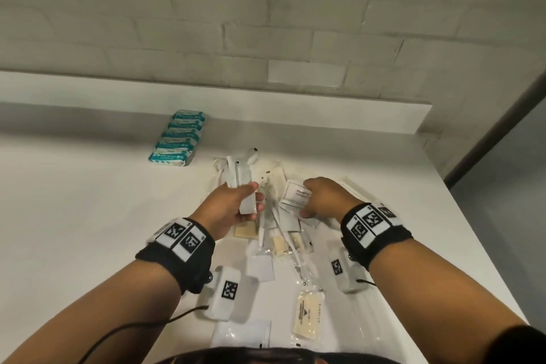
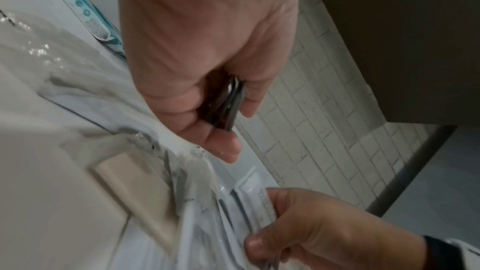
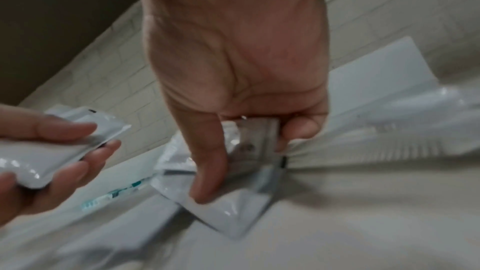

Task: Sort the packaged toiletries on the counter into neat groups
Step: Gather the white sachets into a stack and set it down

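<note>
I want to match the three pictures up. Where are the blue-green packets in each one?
Head: teal packets, a neat row at the back left of the counter, below the wall.
Left wrist: one teal packet edge at upper left, beside the left hand.
Right wrist: a teal strip low left of centre, blurred.
Shared landmark: the white brick wall.

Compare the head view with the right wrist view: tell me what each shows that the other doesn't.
Head view only: the neat row of teal packets by the wall, beige soap bars near the counter's front edge.

Right wrist view only: the right hand's thumb pressing a white sachet.

Both: the left hand holding white sachets.
</note>
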### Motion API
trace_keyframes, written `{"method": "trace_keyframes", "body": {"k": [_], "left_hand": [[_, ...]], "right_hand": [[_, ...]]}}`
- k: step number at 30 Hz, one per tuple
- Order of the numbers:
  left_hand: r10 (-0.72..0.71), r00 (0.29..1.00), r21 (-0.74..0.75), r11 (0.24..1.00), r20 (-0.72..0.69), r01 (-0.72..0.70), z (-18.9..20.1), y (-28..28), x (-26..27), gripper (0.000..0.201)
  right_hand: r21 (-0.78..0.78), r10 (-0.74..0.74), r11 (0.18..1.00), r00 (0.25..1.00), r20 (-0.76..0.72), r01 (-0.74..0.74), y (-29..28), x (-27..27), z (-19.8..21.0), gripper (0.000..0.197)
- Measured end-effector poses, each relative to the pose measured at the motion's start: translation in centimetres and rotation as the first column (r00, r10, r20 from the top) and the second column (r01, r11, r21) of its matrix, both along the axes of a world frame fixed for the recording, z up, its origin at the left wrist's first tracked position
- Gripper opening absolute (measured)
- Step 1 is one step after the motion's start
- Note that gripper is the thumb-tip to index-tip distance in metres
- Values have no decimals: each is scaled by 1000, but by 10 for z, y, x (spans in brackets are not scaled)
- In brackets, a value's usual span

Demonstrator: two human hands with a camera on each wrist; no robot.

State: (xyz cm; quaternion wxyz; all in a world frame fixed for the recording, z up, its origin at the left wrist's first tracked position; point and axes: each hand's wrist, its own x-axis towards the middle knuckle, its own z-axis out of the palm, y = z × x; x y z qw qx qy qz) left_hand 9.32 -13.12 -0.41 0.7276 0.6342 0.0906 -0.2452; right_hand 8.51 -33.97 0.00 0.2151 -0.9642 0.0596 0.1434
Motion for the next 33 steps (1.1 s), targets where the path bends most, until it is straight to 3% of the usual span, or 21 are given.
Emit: {"method": "trace_keyframes", "body": {"k": [2,3,5,7,9,11,13,14,16,18,22,24,26,28,31,33], "left_hand": [[-26,998,-14,1000,-50,25,2,-3,0,27],[-58,995,-47,997,-83,54,4,-6,0,31],[-151,981,-179,976,-125,127,11,-11,-3,32],[-193,978,-296,941,-74,163,19,-18,-4,27],[-164,986,-287,944,30,166,24,-25,-1,30],[-140,983,-213,963,121,163,28,-28,3,28],[-144,974,-168,970,176,173,29,-28,6,26],[-142,971,-156,973,193,173,30,-28,6,26],[-136,966,-132,977,221,168,29,-26,6,29],[-177,953,-56,979,248,196,31,-26,6,31],[-377,869,261,917,320,301,42,-24,13,24],[-330,870,250,936,366,249,49,-27,15,18],[-196,909,49,980,369,192,55,-33,12,12],[-165,928,-117,970,334,214,60,-41,5,13],[-278,906,-142,931,319,336,59,-48,-6,26],[-273,928,-222,917,255,331,58,-45,-8,27]], "right_hand": [[104,14,993,950,311,-49,-3,-4,4,15],[110,40,988,865,500,-109,-5,-5,7,13],[-42,161,979,631,759,-199,-8,-12,15,24],[-194,281,956,494,823,-220,-10,-17,21,28],[-236,317,945,466,826,-225,-17,-21,25,23],[-133,234,966,526,818,-223,-27,-24,27,22],[106,32,983,716,698,-147,-39,-27,31,20],[248,-80,966,818,570,-78,-43,-31,35,22],[518,-248,855,903,351,33,-48,-37,42,19],[589,-272,807,904,331,28,-50,-39,52,18],[312,42,940,953,299,-139,-47,-34,88,23],[332,84,927,959,269,-175,-39,-29,96,21],[554,-47,826,967,250,-103,-27,-27,94,24],[734,-258,678,946,195,34,-9,-26,84,30],[861,-506,498,841,193,102,10,-27,72,45],[916,-570,393,803,172,83,8,-25,71,65]]}}
